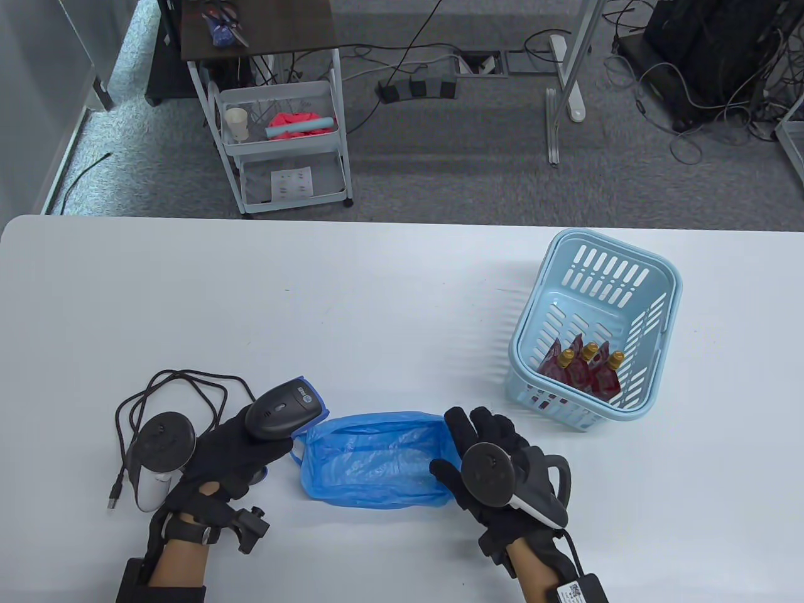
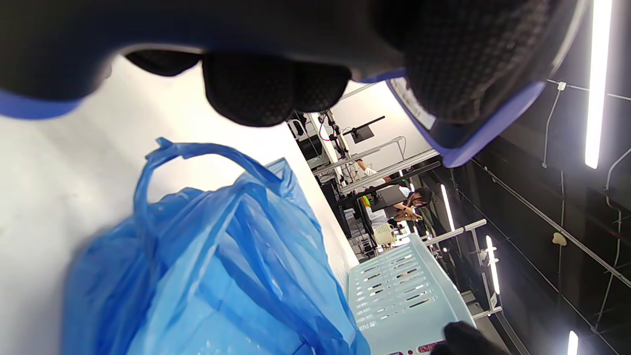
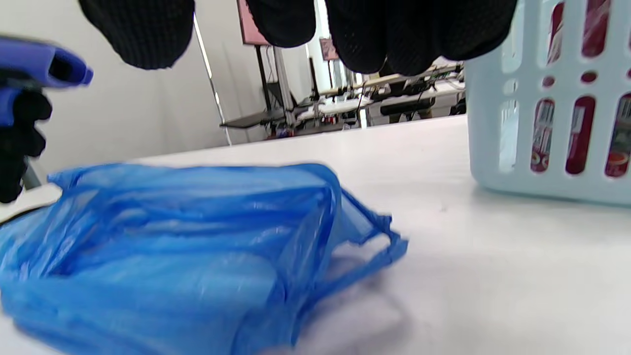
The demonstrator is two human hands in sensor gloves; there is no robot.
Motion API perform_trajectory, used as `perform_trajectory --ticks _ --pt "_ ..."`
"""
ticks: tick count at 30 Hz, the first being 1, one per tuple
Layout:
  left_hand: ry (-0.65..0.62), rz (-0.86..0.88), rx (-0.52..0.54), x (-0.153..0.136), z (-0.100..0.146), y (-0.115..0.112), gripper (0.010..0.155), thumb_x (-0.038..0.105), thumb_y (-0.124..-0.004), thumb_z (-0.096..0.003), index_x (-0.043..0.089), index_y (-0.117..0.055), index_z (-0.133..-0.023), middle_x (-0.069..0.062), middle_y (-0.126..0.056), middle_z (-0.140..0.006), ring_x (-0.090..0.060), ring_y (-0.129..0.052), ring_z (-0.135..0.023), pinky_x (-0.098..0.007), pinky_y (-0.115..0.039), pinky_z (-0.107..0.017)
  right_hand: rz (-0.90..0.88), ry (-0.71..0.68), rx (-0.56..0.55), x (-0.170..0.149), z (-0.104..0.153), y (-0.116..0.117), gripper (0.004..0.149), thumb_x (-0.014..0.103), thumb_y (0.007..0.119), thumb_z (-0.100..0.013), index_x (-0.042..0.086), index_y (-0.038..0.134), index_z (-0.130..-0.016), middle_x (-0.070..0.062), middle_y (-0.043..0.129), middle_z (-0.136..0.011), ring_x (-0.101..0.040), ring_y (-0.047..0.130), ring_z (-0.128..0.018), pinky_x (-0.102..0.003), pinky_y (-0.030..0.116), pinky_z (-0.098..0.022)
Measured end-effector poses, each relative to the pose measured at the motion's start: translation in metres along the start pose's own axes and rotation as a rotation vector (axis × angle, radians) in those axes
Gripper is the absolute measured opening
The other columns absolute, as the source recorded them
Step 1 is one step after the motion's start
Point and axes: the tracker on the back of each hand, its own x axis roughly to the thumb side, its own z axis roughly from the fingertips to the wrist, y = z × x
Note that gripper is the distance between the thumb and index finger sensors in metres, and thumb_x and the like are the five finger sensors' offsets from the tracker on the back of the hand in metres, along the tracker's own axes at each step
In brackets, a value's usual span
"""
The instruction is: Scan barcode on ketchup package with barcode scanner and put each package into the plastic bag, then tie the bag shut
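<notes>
Grip, left: left hand (image 1: 235,449) curls round the handle of the barcode scanner (image 1: 286,407), its blue-edged head pointing toward the bag.
Cable: black cord (image 1: 169,392) loops on the counter (image 1: 377,295) behind that hand.
Bag: blue plastic bag (image 1: 377,458) lies crumpled between the two hands, one handle loop toward the scanner.
Grip, right: right hand (image 1: 496,458) holds nothing, fingers straight, at the bag's right edge.
Basket: light blue basket (image 1: 653,264) to the right, holding the red ketchup packages (image 1: 584,374).
</notes>
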Motion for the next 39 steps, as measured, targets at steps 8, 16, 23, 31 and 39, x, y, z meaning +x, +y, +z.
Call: perform_trajectory --ticks 8,16,23,31,39 --pt "0.003 -0.001 -0.011 0.000 0.000 0.001 0.055 0.052 -0.088 -0.0436 0.023 -0.081 -0.090 0.000 -0.089 -0.084 -0.026 -0.100 -0.063 -0.050 -0.080 -0.057 -0.035 0.079 -0.197 -0.012 -0.004 -0.054 0.068 0.046 0.073 -0.054 0.013 0.052 -0.109 -0.026 0.058 -0.106 -0.050 0.062 -0.087 -0.055 0.064 -0.062" --pt "0.001 0.003 -0.018 -0.001 -0.001 0.000 0.055 0.052 -0.087 -0.0437 0.023 -0.081 -0.090 0.000 -0.089 -0.084 -0.026 -0.100 -0.063 -0.050 -0.080 -0.057 0.012 0.239 -0.257 -0.036 -0.018 -0.097 0.060 0.037 0.075 -0.055 0.014 0.058 -0.107 -0.024 0.062 -0.104 -0.048 0.067 -0.085 -0.053 0.067 -0.059" --pt "0.001 0.008 -0.022 -0.001 -0.001 -0.001 0.055 0.052 -0.088 -0.0437 0.023 -0.081 -0.090 0.000 -0.089 -0.084 -0.026 -0.100 -0.063 -0.050 -0.080 -0.058 0.046 0.365 -0.194 -0.060 -0.035 -0.102 0.054 0.030 0.076 -0.055 0.015 0.062 -0.105 -0.022 0.066 -0.104 -0.046 0.071 -0.083 -0.051 0.069 -0.057" --pt "0.001 0.007 -0.022 -0.001 -0.001 0.000 0.055 0.052 -0.087 -0.0437 0.023 -0.081 -0.090 0.000 -0.089 -0.084 -0.027 -0.100 -0.063 -0.050 -0.080 -0.057 0.091 0.489 -0.068 -0.078 -0.059 -0.087 0.053 0.027 0.075 -0.055 0.015 0.064 -0.105 -0.021 0.067 -0.103 -0.045 0.074 -0.081 -0.050 0.071 -0.055" --pt "-0.003 0.023 -0.032 -0.001 -0.001 0.000 0.055 0.052 -0.087 -0.0435 0.023 -0.081 -0.090 0.000 -0.089 -0.084 -0.027 -0.100 -0.063 -0.050 -0.081 -0.057 0.117 0.558 -0.003 -0.084 -0.075 -0.077 0.052 0.026 0.074 -0.055 0.015 0.063 -0.105 -0.022 0.067 -0.103 -0.045 0.074 -0.081 -0.050 0.070 -0.056"
